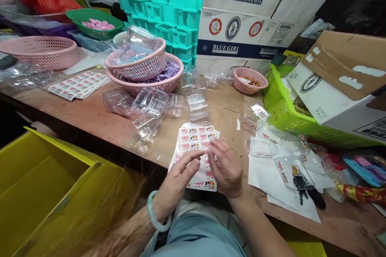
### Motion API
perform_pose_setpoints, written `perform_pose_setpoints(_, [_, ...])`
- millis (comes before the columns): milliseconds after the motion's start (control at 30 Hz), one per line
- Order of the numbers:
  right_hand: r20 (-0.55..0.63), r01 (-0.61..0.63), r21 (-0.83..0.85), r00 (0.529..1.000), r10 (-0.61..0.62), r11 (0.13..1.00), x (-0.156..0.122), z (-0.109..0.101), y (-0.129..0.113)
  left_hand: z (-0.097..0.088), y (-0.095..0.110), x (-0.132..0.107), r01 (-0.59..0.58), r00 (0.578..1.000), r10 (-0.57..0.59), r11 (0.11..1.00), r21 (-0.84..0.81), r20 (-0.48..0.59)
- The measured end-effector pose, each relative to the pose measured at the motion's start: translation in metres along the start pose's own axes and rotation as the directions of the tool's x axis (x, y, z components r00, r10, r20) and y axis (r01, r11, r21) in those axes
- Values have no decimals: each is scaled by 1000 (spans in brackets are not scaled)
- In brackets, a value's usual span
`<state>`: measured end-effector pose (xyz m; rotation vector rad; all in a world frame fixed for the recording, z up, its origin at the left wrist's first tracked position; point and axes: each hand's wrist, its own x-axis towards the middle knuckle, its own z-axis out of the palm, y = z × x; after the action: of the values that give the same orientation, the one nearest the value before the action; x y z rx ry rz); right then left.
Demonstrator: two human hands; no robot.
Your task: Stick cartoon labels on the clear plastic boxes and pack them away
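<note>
A sticker sheet (197, 136) with small pink and white labels lies at the near edge of the wooden table (96, 116). My left hand (177, 178), with a pale green bangle on its wrist, rests on the sheet's lower left part, fingers pointing toward the middle. My right hand (226, 168) lies over the sheet's right side, fingers bent and slightly blurred. The fingertips of both hands meet near the sheet's centre. Whether they pinch a sticker is not visible.
Several clear plastic clamshell cases (150, 104) lie scattered behind the sheet. Stacked pink baskets (141, 68) stand at the back, a green crate (283, 108) and cardboard boxes on the right, a yellow bin (45, 184) at near left. Keys (301, 186) lie on white paper.
</note>
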<state>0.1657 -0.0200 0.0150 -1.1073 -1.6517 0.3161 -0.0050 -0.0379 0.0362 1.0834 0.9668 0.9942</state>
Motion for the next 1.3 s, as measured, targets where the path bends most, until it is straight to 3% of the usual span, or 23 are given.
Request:
perform_pose_setpoints(67, [143,133,-68,982,-123,989,-4,5,-3,11,-2,16,113,994,-112,956,-270,20])
perform_pose_setpoints(100, [136,115,-82,985,-103,990,-6,7,-3,15,-4,23,143,988,-155,924,-353,-5])
perform_pose_setpoints(167, [7,-84,-28,996,84,996,-8,9,2,17,-10,35,155,978,-199,900,-408,-67])
perform_pose_setpoints(200, [-42,-230,64,972,233,971,-8,9,5,17,-13,38,149,978,-194,908,-390,-78])
perform_pose_setpoints(233, [-35,-380,184,919,393,906,-6,9,9,16,-16,41,141,982,-175,926,-350,-67])
perform_pose_setpoints(300, [118,-601,398,783,611,693,-1,7,18,12,-19,45,115,993,-117,971,-208,2])
perform_pose_setpoints(367, [176,-654,520,711,681,549,9,5,26,8,-22,52,11,1000,-11,1000,10,-2])
perform_pose_setpoints(433, [13,-569,563,731,682,600,23,2,35,0,-25,66,-165,979,194,937,308,-65])
perform_pose_setpoints(500, [-146,-443,432,825,546,785,38,0,43,-10,-29,88,-290,911,405,756,587,-72])
perform_pose_setpoints(533, [-151,-363,299,895,419,883,47,1,48,-16,-31,101,-316,884,466,663,679,-43])
perform_pose_setpoints(567, [-96,-251,145,959,266,957,56,3,53,-21,-33,114,-326,869,494,592,737,-13])
perform_pose_setpoints(600, [10,-116,-3,993,116,993,66,7,60,-25,-34,128,-331,862,507,543,772,13])
perform_pose_setpoints(667, [254,148,-214,963,-92,965,84,17,77,-32,-36,155,-351,857,511,475,807,72])
perform_pose_setpoints(767, [451,338,-339,877,-164,878,110,36,110,-37,-33,190,-367,874,463,436,822,145])
perform_pose_setpoints(833, [454,334,-337,877,-159,880,124,42,130,-38,-27,211,-367,890,422,446,816,170])
perform_pose_setpoints(933, [388,224,-269,915,-108,937,141,37,145,-34,-12,232,-398,891,404,474,786,208])
perform_pose_setpoints(1100, [310,-81,-55,946,94,995,149,0,132,-16,9,232,-443,888,393,584,681,240])
perform_pose_setpoints(1133, [294,-128,-11,948,126,992,148,-9,125,-13,11,226,-420,904,364,650,633,226])
perform_pose_setpoints(1233, [312,-147,50,942,124,988,135,-29,98,-9,18,203,-175,977,131,941,291,165])
perform_pose_setpoints(1300, [352,-131,65,931,100,989,122,-35,80,-10,21,185,21,982,-33,998,63,188])
